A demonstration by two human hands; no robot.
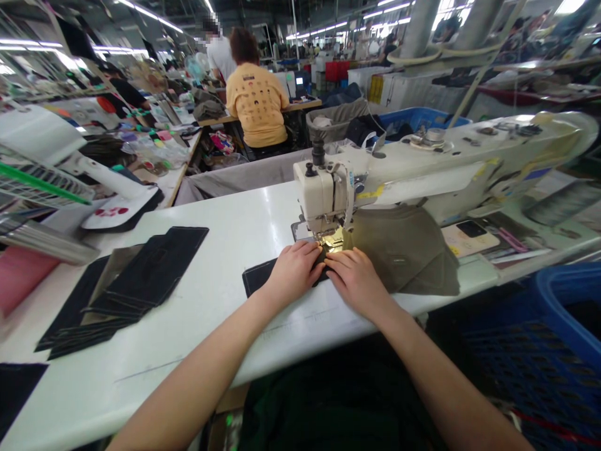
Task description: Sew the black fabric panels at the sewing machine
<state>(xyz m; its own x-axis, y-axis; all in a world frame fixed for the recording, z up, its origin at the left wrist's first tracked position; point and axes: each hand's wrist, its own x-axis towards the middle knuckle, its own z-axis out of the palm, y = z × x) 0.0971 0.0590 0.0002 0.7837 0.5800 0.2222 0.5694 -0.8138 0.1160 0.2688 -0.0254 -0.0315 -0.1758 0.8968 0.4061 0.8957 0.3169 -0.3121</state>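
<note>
My left hand (pixel 295 269) lies flat, fingers together, on a dark fabric piece (pixel 257 276) on the white table (pixel 225 250). Beside it, my right hand (pixel 357 280) presses down on the same piece, fingers stretched toward the needle. Both hands sit just in front of the presser foot of the white sewing machine (pixel 328 194). An olive-grey fabric (pixel 404 250) is bunched under the machine arm to the right of my right hand. The part of the dark piece beneath my hands is hidden.
A stack of dark cut fabric pieces (pixel 131 282) lies at the left of the table. A blue plastic crate (pixel 549 351) stands at the lower right. A phone (pixel 469 237) and papers rest beneath the machine arm. A person in a yellow shirt (pixel 257 100) sits farther back.
</note>
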